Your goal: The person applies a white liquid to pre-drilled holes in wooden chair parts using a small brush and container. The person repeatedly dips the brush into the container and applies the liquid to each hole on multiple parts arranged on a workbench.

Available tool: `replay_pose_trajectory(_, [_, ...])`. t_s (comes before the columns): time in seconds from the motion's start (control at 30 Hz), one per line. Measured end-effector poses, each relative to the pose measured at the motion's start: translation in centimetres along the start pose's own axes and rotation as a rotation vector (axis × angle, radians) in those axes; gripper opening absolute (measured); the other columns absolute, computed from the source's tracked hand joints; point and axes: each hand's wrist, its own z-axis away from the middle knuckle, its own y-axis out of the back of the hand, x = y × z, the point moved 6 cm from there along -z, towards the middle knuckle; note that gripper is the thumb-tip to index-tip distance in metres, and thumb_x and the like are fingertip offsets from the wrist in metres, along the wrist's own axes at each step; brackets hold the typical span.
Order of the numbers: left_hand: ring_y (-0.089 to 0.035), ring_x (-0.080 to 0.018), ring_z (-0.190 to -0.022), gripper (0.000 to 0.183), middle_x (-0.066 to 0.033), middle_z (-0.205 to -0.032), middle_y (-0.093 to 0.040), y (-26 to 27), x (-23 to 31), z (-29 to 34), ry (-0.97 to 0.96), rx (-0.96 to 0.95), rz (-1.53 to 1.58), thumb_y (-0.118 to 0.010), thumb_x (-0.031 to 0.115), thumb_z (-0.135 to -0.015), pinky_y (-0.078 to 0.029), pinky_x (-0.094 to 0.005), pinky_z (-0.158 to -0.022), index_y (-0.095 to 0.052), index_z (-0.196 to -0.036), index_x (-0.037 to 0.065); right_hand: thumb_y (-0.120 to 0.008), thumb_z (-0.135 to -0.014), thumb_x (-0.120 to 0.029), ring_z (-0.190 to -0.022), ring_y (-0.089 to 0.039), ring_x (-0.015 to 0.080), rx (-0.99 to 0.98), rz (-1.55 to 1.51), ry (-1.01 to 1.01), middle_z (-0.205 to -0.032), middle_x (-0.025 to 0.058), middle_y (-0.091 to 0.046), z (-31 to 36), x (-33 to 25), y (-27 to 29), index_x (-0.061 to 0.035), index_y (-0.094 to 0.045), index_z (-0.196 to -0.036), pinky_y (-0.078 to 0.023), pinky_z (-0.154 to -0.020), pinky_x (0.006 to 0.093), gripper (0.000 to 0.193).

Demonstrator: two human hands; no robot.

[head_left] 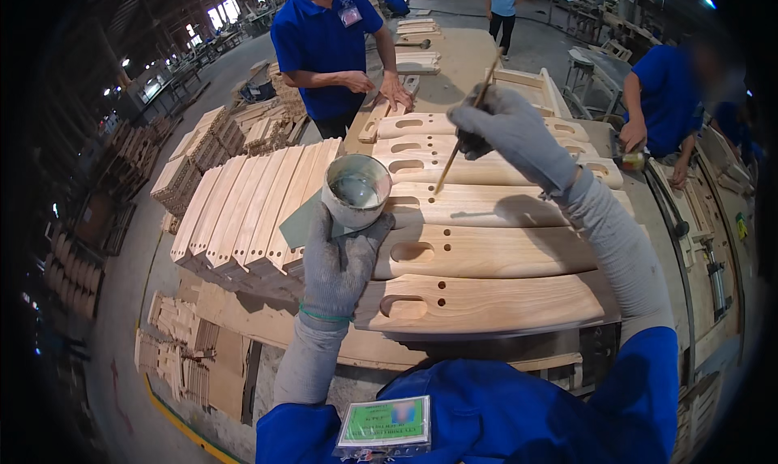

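Note:
My left hand [344, 261], in a grey knit glove, is closed around a round cup [356, 213] holding a pale, milky liquid. In my gloved right hand [506, 132] is a thin stick-like brush [446, 171], held at a slant. Its lower tip is at or just above the paired dark holes of a wooden board [486, 205]; I cannot tell whether it touches. Several such boards lie side by side in front of me, each with an oval slot and small round holes. The nearest board [502, 304] lies closest to my body.
Left of the cup, narrower wooden slats [243, 196] with holes stand in a row, beside a green sheet [300, 221]. Across the table a person in blue [324, 42] handles wooden pieces. Another person [664, 99] works at the right. Stacked wood [190, 334] is at lower left.

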Motion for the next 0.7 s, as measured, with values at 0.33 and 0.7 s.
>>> replay_pose_trajectory(0.33, [-0.054, -0.021, -0.11, 0.05, -0.0167, -0.122, -0.049, 0.9, -2.3, 0.3, 0.022, 0.081, 0.122, -0.055, -0.005, -0.086, -0.046, -0.0315, -0.096, -0.031, -0.131, -0.007, -0.062, -0.084, -0.029, -0.058, -0.055, 0.0127, -0.12, 0.436, 0.282, -0.069, 0.0076, -0.06, -1.2, 1.6, -3.7, 0.0021, -0.062, -0.088, -0.046, -0.055, 0.0266, 0.032])
replay_pose_trajectory(0.7, [-0.054, -0.0232, -0.11, 0.048, -0.0179, -0.123, -0.049, 1.0, -3.1, 0.7, 0.158, 0.165, 0.382, -0.053, -0.002, -0.087, -0.046, -0.0333, -0.096, -0.032, -0.13, -0.008, -0.06, -0.083, -0.035, -0.06, -0.058, 0.025, -0.11, 0.601, 0.266, -0.062, 0.0143, -0.058, -1.7, 2.0, -4.7, 0.0022, -0.061, -0.08, -0.045, -0.058, 0.0362, 0.037])
